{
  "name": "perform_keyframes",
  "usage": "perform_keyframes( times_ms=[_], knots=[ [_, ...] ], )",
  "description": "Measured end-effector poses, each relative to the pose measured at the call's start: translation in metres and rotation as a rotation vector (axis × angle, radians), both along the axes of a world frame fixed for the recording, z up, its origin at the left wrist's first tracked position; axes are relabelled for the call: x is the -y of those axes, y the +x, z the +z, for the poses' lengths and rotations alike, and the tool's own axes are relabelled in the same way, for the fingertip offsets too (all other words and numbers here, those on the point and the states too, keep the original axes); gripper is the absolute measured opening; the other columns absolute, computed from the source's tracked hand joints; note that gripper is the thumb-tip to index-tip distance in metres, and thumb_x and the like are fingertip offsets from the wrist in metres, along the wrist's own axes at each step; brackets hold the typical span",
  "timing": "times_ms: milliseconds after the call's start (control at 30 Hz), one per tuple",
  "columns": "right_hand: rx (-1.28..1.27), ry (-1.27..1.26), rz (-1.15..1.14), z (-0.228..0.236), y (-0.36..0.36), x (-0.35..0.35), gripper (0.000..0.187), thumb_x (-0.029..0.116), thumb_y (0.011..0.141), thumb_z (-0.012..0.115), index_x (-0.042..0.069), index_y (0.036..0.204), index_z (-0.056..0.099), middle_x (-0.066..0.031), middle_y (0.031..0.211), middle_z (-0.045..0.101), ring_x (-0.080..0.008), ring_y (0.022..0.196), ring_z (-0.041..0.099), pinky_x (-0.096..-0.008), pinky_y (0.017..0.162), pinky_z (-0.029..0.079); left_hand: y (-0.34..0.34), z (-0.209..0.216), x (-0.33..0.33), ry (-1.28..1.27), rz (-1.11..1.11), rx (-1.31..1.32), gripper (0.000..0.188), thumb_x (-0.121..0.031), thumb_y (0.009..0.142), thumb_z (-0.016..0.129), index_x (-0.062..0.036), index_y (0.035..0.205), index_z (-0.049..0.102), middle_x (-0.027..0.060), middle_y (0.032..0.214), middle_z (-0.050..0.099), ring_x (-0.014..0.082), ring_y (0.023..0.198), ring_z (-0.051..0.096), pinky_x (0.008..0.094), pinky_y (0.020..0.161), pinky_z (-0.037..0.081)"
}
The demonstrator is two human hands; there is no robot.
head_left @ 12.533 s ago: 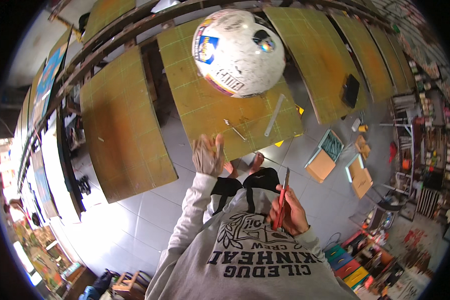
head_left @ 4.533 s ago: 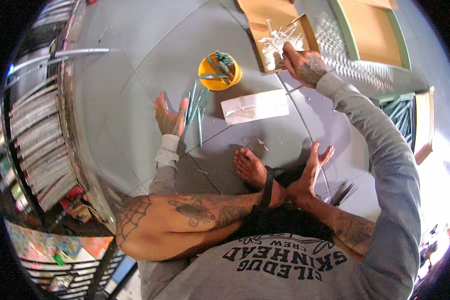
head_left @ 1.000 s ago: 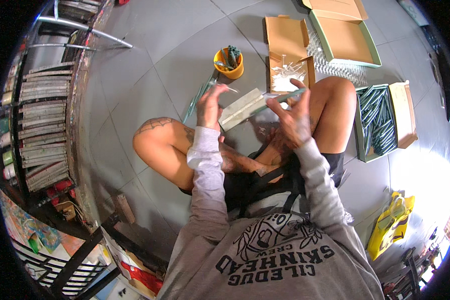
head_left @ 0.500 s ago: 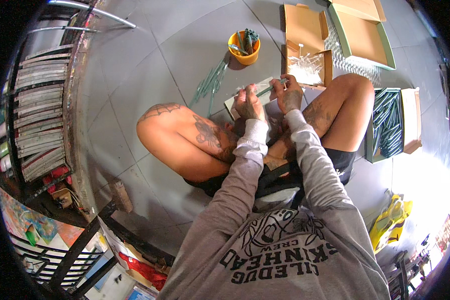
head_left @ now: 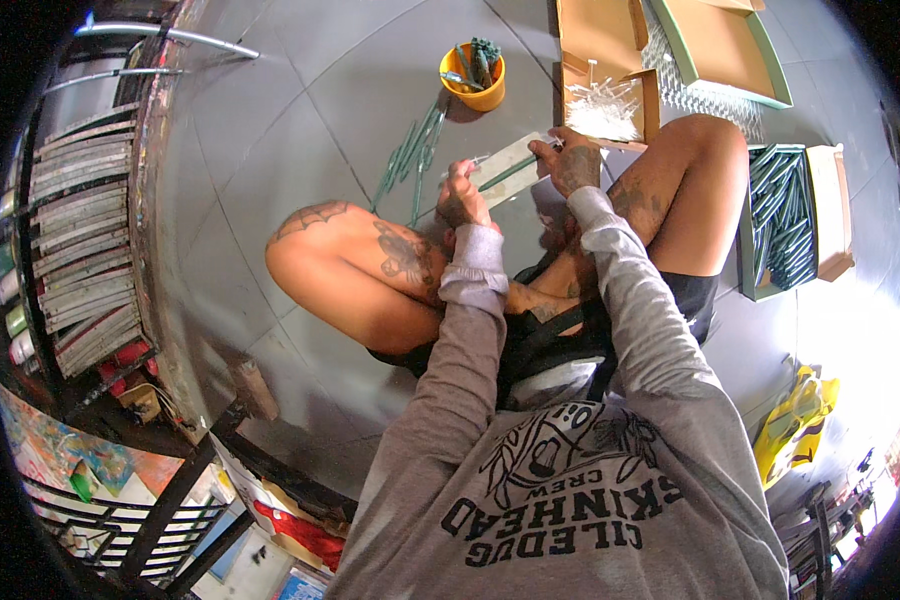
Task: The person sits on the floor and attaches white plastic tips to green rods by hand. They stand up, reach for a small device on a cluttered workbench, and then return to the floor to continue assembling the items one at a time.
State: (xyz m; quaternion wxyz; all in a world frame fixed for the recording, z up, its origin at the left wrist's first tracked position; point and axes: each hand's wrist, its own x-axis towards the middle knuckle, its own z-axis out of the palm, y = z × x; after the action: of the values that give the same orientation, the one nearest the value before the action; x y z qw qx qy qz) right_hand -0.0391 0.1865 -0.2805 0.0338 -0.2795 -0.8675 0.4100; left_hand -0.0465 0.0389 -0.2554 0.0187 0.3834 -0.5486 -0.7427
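A slim dark green pen-like tube spans the space between my hands, above a pale flat board. My right hand pinches its far right end. At the other end, my left hand is closed, with a thin whitish piece showing at its fingertips; what exactly it grips is too small to make out. Several similar loose green tubes lie on the floor to the left. Beyond the board, an open cardboard box contains many small white and clear parts.
A yellow bucket with dark green pieces stands ahead. To the right, an open box is full of green tubes. An open green-edged box lies farther off. A shelf rack is at left, a yellow bag at right.
My hands have moved apart, the left one leftward and nearer my knee. More of the board and the green tube now shows between them. The view has shifted slightly.
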Motion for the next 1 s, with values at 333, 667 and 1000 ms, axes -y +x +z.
perform_keyframes(
  times_ms=[333,667,1000],
  knots=[
    [0.260,-0.015,-0.090,0.004,0.010,-0.014,0.034,0.034,0.082,0.067,0.006,0.100,0.073,-0.0192,0.098,0.070,-0.0362,0.096,0.067,-0.0417,0.089,0.050,0.041,0.004,-0.013,-0.468,-0.555,-0.211,0.026,-0.024,0.085,0.066,0.0010,0.082,0.059,0.0186,0.122,0.063,0.0269,0.101,0.063,0.0366,0.087,0.049],
    [0.228,-0.460,-0.224,-0.043,-0.001,-0.014,0.034,0.036,0.075,0.078,0.006,0.091,0.075,-0.0023,0.065,0.059,-0.0117,0.046,0.045,-0.0294,0.040,0.035,0.047,-0.020,-0.015,-0.719,-0.727,-0.133,0.026,-0.028,0.081,0.068,-0.0035,0.080,0.059,0.0271,0.129,0.054,0.0456,0.129,0.040,0.0519,0.109,0.027],
    [0.202,-0.485,-0.247,-0.050,0.000,-0.014,0.030,0.035,0.079,0.075,0.006,0.088,0.073,-0.0023,0.063,0.058,-0.0126,0.046,0.046,-0.0293,0.040,0.036,0.050,-0.038,-0.002,-0.706,-0.840,-0.249,0.023,-0.024,0.078,0.068,-0.0026,0.076,0.060,0.0278,0.141,0.043,0.0464,0.137,0.031,0.0509,0.111,0.026]
  ],
)
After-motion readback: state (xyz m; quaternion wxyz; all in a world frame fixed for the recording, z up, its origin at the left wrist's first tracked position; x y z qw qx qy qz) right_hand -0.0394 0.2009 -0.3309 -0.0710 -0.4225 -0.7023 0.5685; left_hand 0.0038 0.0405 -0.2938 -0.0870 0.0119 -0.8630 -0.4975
